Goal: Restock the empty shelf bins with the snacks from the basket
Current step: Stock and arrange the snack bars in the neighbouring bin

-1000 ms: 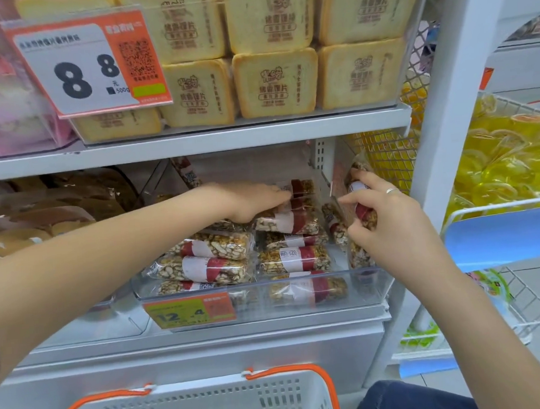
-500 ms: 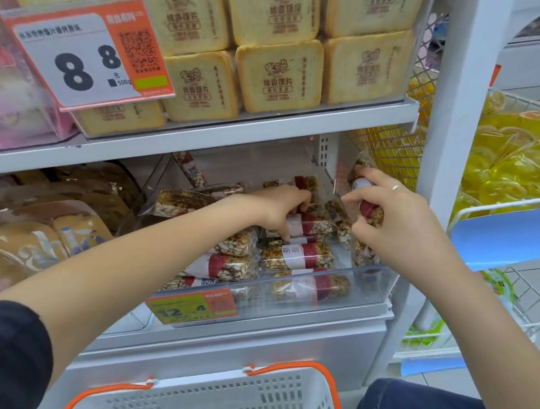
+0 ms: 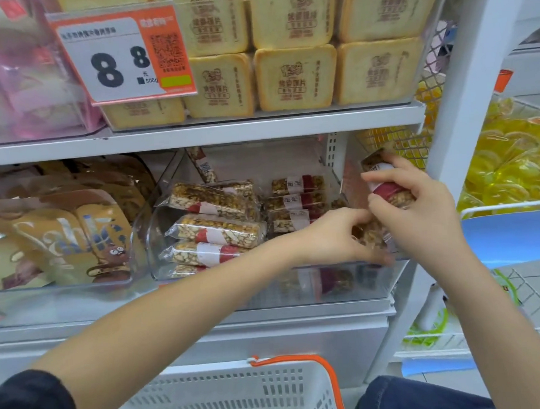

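Note:
A clear plastic bin (image 3: 302, 294) on the lower shelf holds several wrapped nut bars (image 3: 215, 231) with red and white labels, stacked in rows. My right hand (image 3: 421, 214) grips an upright nut bar (image 3: 384, 178) at the bin's right end. My left hand (image 3: 337, 238) reaches across into the same corner, its fingers pinching the bars (image 3: 370, 237) standing just below the right hand. The white basket (image 3: 230, 396) with an orange handle sits below the shelf; what lies inside it is out of sight.
The upper shelf carries a bin of square toast packs (image 3: 295, 76) with an orange 8.8 price tag (image 3: 120, 55). Brown snack bags (image 3: 65, 235) fill the bin to the left. A white upright post (image 3: 465, 113) and yellow packs (image 3: 513, 164) stand at right.
My left hand has moved right from the middle stack to the bin's right corner beside my right hand. The view has shifted closer and rightward.

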A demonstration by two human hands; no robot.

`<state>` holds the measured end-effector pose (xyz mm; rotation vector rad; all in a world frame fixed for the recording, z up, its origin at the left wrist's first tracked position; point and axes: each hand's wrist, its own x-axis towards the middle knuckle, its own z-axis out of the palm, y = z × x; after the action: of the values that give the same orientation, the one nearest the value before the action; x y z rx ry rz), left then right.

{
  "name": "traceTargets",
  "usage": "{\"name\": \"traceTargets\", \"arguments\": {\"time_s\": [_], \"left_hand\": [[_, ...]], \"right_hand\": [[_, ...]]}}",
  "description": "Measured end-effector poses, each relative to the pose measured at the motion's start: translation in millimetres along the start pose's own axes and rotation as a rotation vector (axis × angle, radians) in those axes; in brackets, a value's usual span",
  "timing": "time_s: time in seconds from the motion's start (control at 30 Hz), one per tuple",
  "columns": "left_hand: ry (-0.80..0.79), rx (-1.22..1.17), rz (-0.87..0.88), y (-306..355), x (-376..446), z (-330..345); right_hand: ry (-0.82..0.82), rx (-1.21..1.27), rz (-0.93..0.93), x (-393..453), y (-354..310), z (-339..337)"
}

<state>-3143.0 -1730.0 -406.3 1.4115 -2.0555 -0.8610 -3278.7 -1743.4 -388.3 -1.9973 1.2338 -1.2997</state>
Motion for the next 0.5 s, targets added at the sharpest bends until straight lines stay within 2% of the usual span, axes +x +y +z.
{"name": "traceTargets", "arguments": {"time_s": [0.13, 0.2, 0.3, 0.37, 0.5], "left_hand": [[0.161, -0.104, -0.044, -6, -20, -43], [0.22, -0.119, -0.115, -10, -30, -68], [0.253, -0.087, -0.131, -11, -32, -84], [0.207, 0.062, -0.161, -14, -26, -81], [-0.021, 0.665, -0.152, -34, -15, -67]], "right_hand": [[0.005, 0.112, -0.003, -4, 4, -9], [-0.016, 0.098, -0.015, -5, 5, -9], [-0.027, 0.019, -0.021, -7, 5, -4], [-0.03, -0.009, -0.021, -8, 4, -2], [-0.039, 0.004, -0.031, -8, 5, -4]]}}
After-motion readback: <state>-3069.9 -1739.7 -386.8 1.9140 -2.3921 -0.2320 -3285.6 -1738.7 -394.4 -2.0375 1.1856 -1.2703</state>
